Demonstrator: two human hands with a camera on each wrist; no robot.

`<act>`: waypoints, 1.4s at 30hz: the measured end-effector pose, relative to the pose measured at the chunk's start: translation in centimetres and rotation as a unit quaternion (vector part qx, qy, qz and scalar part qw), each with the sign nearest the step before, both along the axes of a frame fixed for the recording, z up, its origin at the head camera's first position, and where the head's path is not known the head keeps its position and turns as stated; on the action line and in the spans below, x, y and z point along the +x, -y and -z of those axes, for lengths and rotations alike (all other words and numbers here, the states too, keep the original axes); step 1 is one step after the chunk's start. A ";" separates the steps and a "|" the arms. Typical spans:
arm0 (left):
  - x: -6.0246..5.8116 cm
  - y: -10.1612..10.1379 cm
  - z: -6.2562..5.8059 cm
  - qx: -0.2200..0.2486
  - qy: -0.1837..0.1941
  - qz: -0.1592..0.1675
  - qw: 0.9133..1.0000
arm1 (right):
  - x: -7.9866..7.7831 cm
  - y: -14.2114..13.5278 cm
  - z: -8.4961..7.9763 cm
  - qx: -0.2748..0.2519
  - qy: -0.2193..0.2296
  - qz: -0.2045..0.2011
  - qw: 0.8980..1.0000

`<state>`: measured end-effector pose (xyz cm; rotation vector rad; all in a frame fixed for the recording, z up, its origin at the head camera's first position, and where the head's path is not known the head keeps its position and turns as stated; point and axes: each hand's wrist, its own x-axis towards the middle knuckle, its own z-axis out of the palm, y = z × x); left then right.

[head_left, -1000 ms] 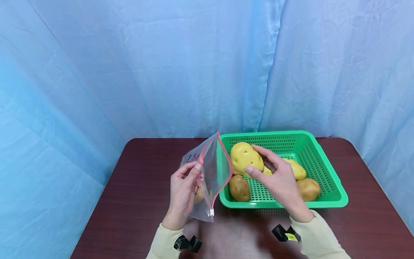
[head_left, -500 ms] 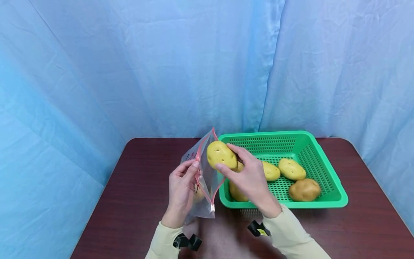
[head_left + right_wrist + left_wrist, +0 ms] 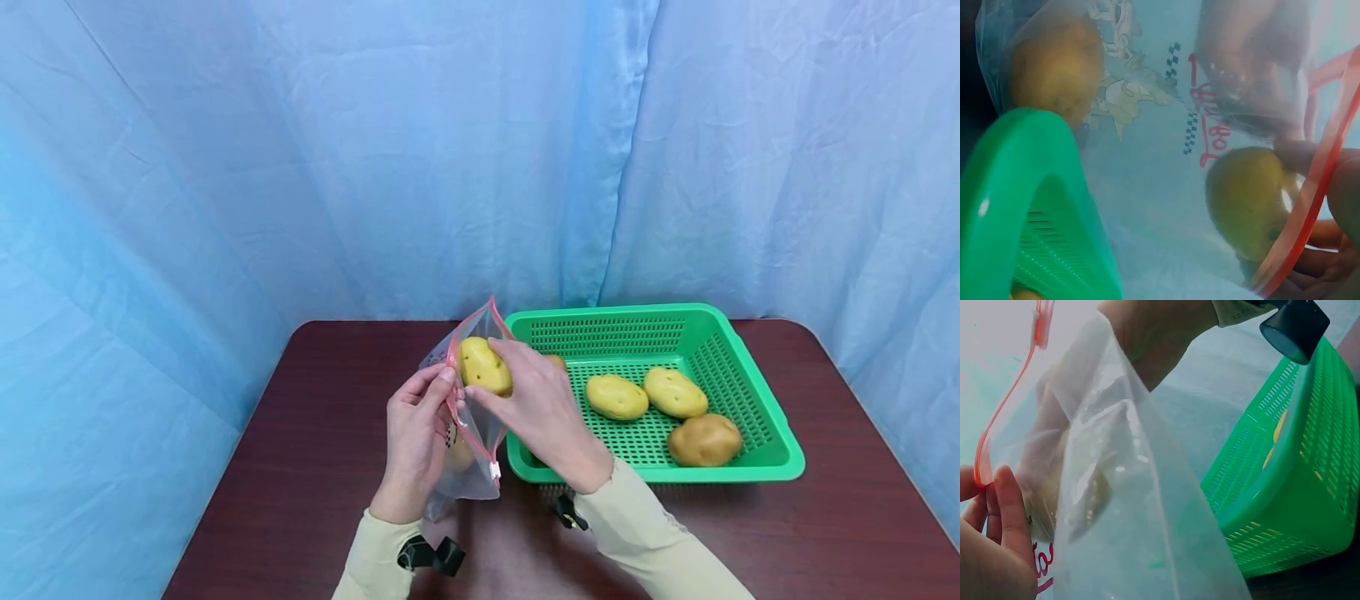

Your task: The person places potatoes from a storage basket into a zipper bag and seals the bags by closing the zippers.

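My left hand (image 3: 416, 433) pinches the pink zip edge of a clear zipper bag (image 3: 471, 485), which stands with its mouth spread. My right hand (image 3: 543, 408) grips a yellow potato (image 3: 483, 367) by its side, thumb and fingers around it. Seen in the right wrist view, that potato (image 3: 1247, 203) is within the bag's mouth, behind the clear film. Lower in the bag lies another potato (image 3: 1057, 72). Red lettering and cartoon figures are printed on the bag. A white slider (image 3: 495, 471) sits at the near end of the zip.
A green slotted basket (image 3: 660, 476) stands right beside the bag. In it lie two yellow potatoes (image 3: 617, 397) and a brown potato (image 3: 705, 440); its left part is mostly hidden behind my right hand. The dark wooden table (image 3: 300, 467) ends at a blue curtain (image 3: 450, 167).
My right hand has carried the yellow potato left from over the basket into the bag's mouth. My left hand keeps its pinch on the zip edge, shifting slightly left.
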<state>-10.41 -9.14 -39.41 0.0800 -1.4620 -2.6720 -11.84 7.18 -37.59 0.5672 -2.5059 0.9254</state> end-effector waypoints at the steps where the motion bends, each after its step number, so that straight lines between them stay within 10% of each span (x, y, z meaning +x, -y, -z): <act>1: -0.1 0.1 0.0 0.004 -0.001 0.001 1.000 | -0.1 0.1 0.0 0.006 0.008 -0.005 1.000; 8: -0.5 0.9 -0.4 0.057 -0.004 0.002 0.998 | -0.5 0.1 0.2 0.016 0.050 -0.051 0.997; 16: -0.2 2.4 -0.7 0.062 -0.007 -0.006 0.998 | 0.0 -1.9 1.2 -0.054 -0.068 -0.007 0.996; 24: 0.1 3.6 -0.9 0.038 -0.010 -0.007 0.999 | 0.6 -4.4 2.2 -0.020 0.139 0.032 0.990; 33: 0.8 5.5 0.2 -0.100 0.016 0.026 0.995 | 0.6 -3.0 2.0 -0.087 0.113 -0.003 0.990; 42: 1.4 5.8 0.3 -0.032 0.019 0.023 0.999 | 1.0 -3.0 2.5 -0.114 0.143 -0.026 0.983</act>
